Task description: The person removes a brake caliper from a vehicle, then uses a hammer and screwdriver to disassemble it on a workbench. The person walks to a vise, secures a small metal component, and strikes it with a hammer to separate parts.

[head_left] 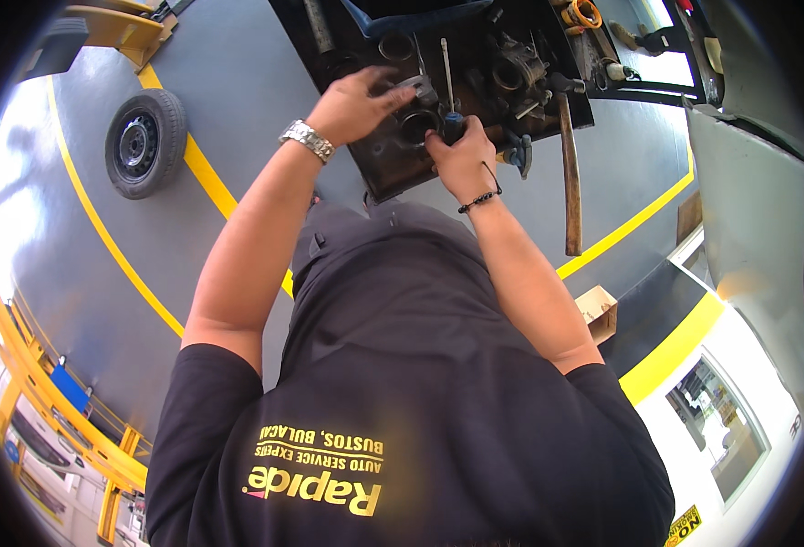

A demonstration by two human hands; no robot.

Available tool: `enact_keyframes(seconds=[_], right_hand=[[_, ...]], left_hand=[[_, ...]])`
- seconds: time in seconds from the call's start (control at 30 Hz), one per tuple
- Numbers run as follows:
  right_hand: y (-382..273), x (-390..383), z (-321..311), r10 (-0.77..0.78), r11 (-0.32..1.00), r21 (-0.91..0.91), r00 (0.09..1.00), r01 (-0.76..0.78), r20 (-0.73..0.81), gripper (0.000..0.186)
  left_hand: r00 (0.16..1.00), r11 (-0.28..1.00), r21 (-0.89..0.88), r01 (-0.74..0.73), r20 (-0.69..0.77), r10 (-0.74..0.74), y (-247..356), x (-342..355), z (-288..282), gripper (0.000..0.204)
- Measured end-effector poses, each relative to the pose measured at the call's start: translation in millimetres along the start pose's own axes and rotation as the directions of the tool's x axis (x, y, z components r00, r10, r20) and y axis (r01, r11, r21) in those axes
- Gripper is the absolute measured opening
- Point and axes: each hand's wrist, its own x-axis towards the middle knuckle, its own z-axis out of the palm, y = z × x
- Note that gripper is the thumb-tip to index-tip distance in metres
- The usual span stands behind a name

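In my right hand is a screwdriver; its blue handle sits in my closed fingers and its metal shaft points away from me. My left hand, with a metal watch on the wrist, hovers over the dark workbench top. Its fingers are apart and slightly blurred, beside a small grey metal part; whether they touch it I cannot tell. A dark metal ring lies between my hands. Just right of the screwdriver stands a cast metal assembly with a round opening.
A wooden-handled hammer hangs over the bench's right edge, near blue-handled pliers. At the far side lie a blue tray and another ring. A wheel rests on the floor to the left, a cardboard box to the right.
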Motion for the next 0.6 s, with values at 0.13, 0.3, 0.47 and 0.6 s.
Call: enact_keyframes(seconds=[0.13,0.3,0.47,0.6], right_hand=[[5,-13,-20,-0.064,0.993,-0.107,0.993,0.053,-0.101,0.043],[11,-55,-84,-0.173,0.980,-0.116,0.978,0.159,-0.114,0.039],[-23,-77,-124,-0.325,0.875,-0.338,0.938,0.347,0.121,0.029],[-69,-74,-126,-0.363,0.850,-0.325,0.908,0.414,0.207,0.028]], left_hand=[[0.998,0.986,-0.164,0.008,0.066,0.003,-1,-5,19,0.066],[0.982,0.975,-0.151,-0.165,0.071,0.177,-23,-7,14,0.067],[0.974,0.930,-0.356,-0.091,0.160,0.157,-36,4,3,0.065],[0.959,0.922,-0.376,-0.094,0.213,0.184,-38,6,0,0.063]])
